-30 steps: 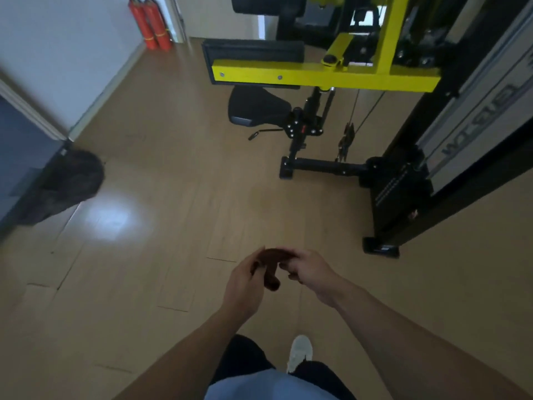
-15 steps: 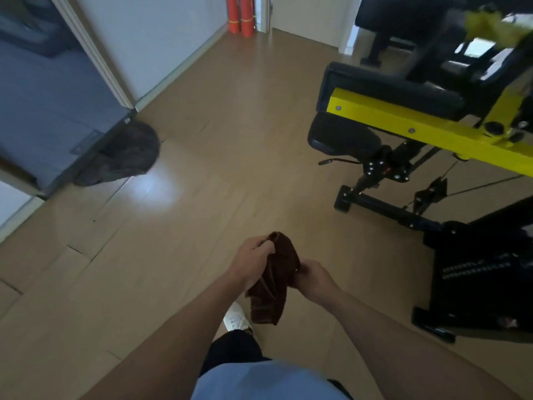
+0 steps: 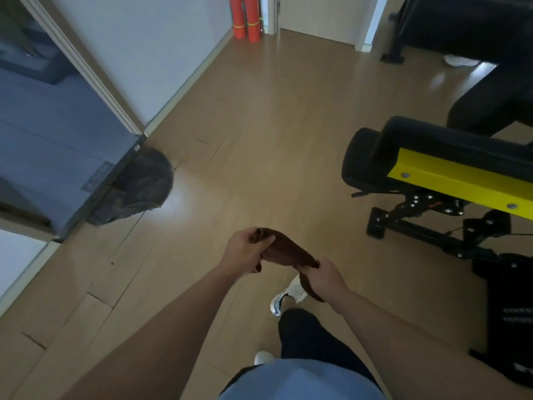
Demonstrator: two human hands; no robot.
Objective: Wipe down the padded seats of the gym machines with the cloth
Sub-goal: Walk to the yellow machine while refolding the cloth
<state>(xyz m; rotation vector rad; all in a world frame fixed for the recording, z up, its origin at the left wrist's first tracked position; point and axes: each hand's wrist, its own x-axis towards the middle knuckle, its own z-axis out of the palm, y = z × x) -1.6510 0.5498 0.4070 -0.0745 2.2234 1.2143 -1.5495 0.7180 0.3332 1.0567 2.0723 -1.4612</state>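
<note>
Person stands on wood floor (image 3: pixel 259 125), both hands in front at waist height. Cloth (image 3: pixel 288 251), dark brown, is stretched between them: left hand (image 3: pixel 245 252) has its grip closed on the far-left end, thumb and fingers pinching a bunched corner; right hand (image 3: pixel 323 277) has its grip curled round the near-right end, with a tail of cloth hanging below the fist. Padded seat (image 3: pixel 363 160), black, sits to the right of the hands and well apart from them, under a yellow frame bar (image 3: pixel 461 177) with a black pad above it. Step in hand, as I read it: opening and readying the cloth before any wiping. To do it well: spread it flat or fold it to a palm-sized pad (a twisted rope wipes poorly), pass it to one hand, then step right to the seat and cover the whole top, edges included. Hard to make out: the seat's far side is hidden by the yellow bar and pad; the machine is cut off at the right edge; cannot tell whether the cloth is damp. Dark rounded object (image 3: pixel 144 189) on the floor at the left doorway is not identifiable. Two red cylinders (image 3: pixel 245 15) stand far by the wall, tops cut off.
</note>
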